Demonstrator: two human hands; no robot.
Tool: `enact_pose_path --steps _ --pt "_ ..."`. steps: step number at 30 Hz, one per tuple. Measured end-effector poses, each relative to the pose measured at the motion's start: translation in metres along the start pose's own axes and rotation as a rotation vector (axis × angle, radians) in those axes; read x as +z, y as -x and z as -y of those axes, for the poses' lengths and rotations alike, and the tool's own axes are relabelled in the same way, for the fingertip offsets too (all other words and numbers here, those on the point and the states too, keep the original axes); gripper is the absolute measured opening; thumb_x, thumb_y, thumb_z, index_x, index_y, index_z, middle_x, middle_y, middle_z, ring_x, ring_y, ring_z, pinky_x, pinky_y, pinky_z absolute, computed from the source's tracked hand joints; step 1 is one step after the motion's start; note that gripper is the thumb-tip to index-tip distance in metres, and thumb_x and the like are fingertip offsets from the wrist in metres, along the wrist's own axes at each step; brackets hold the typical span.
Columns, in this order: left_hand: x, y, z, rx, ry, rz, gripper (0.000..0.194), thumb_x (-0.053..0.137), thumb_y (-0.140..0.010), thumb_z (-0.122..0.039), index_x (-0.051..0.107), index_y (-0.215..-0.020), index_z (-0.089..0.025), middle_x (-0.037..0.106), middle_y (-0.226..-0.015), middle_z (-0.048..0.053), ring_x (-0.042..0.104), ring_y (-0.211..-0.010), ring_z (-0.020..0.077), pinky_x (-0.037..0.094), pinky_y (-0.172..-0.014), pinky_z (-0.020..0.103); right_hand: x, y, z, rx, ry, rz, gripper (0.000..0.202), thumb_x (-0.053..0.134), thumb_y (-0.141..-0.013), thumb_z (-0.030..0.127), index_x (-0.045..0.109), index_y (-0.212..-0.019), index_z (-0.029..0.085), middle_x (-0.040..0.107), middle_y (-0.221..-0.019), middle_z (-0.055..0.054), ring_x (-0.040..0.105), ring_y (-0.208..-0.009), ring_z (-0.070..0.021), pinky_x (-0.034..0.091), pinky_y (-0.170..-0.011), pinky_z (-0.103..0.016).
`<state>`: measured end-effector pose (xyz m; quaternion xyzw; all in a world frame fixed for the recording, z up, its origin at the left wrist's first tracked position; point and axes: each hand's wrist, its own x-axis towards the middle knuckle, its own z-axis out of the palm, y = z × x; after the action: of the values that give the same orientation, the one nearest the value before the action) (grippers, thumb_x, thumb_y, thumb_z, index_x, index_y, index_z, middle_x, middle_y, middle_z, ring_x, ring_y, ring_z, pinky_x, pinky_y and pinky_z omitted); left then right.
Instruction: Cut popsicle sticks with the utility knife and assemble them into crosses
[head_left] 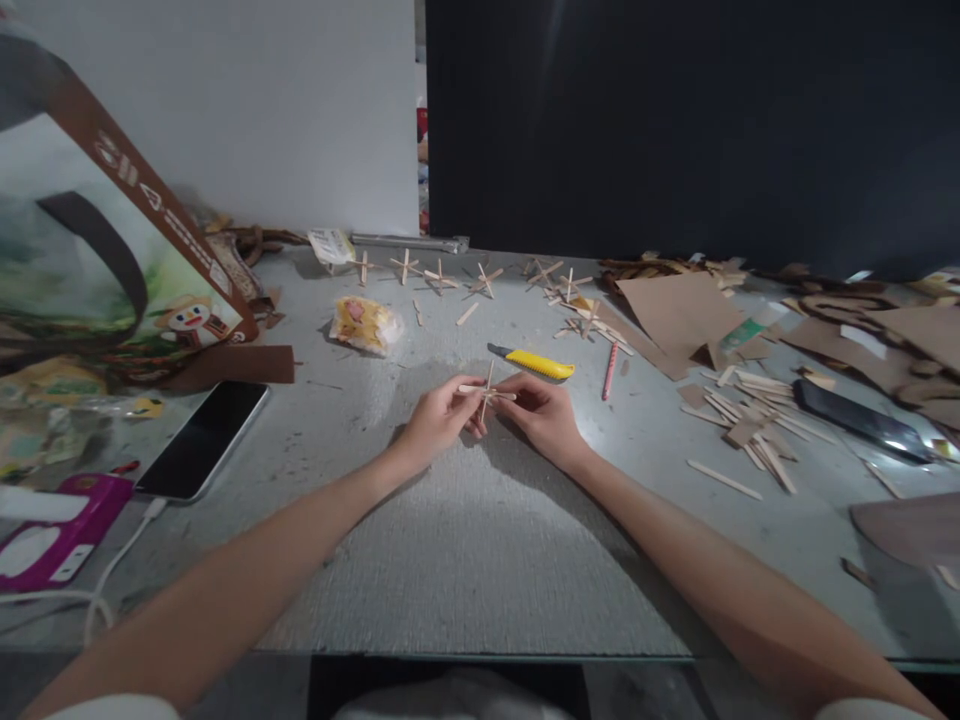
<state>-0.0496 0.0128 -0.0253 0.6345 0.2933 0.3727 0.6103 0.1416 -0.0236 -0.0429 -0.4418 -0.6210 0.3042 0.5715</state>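
Note:
Between my two hands is a small star of crossed wooden sticks (pixel 489 385), raised just above the grey table. My left hand (pixel 442 415) pinches its left side with thumb and fingers. On the right, my right hand (pixel 544 412) is closed on the star's other side, fingertips at the stick ends. Just beyond the hands lies a yellow utility knife (pixel 536 362). To its right is a red patterned pen-like stick (pixel 610 371). Several similar wooden stars (pixel 486 280) stand in a row farther back.
Loose wooden sticks (pixel 757 415) and a dark elongated object (pixel 862 420) lie at right, near cardboard pieces (pixel 667 310). A yellow plastic-wrapped packet (pixel 366 325) lies left of centre. At left are a phone (pixel 204 440), a purple device (pixel 64 530) and a large printed bag (pixel 112 250).

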Motion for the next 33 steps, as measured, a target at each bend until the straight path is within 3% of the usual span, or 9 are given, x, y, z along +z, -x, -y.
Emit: enact_pose_path --steps 6,20,26,33 --pt "-0.002 -0.002 0.002 0.041 -0.029 -0.022 0.042 0.071 -0.093 -0.054 0.07 -0.11 -0.015 0.075 -0.079 0.004 0.072 -0.066 0.0166 0.058 -0.068 0.03 0.001 0.0 0.002 0.005 0.016 0.011 0.029 0.08 -0.088 0.051 0.073 -0.089 0.023 0.072 -0.081 -0.003 0.064 -0.071 -0.0169 0.051 -0.066 -0.033" --pt "0.003 -0.001 0.003 0.052 0.031 -0.053 0.046 0.074 -0.089 -0.057 0.072 -0.108 -0.016 0.077 -0.087 0.006 0.073 -0.074 0.0178 0.06 -0.075 0.033 0.001 0.001 0.008 0.064 -0.025 0.049 0.034 0.079 -0.089 0.054 0.069 -0.081 0.022 0.069 -0.076 -0.002 0.061 -0.068 -0.0161 0.05 -0.064 -0.032" --pt "0.006 0.004 -0.001 0.14 -0.057 -0.088 0.047 0.067 -0.095 -0.062 0.072 -0.105 -0.017 0.068 -0.072 0.002 0.065 -0.067 0.0158 0.052 -0.067 0.029 0.005 0.004 0.018 0.027 -0.053 0.042 0.036 0.075 -0.092 0.056 0.066 -0.08 0.023 0.069 -0.077 -0.002 0.061 -0.07 -0.0166 0.052 -0.067 -0.033" --pt "0.009 0.011 -0.007 0.227 -0.162 -0.115 0.048 0.06 -0.099 -0.063 0.072 -0.108 -0.018 0.063 -0.071 0.0 0.06 -0.066 0.0144 0.046 -0.063 0.026 0.011 0.008 0.031 -0.048 -0.062 -0.006 0.029 0.074 -0.095 0.051 0.068 -0.082 0.025 0.07 -0.081 -0.003 0.064 -0.076 -0.0181 0.053 -0.071 -0.034"
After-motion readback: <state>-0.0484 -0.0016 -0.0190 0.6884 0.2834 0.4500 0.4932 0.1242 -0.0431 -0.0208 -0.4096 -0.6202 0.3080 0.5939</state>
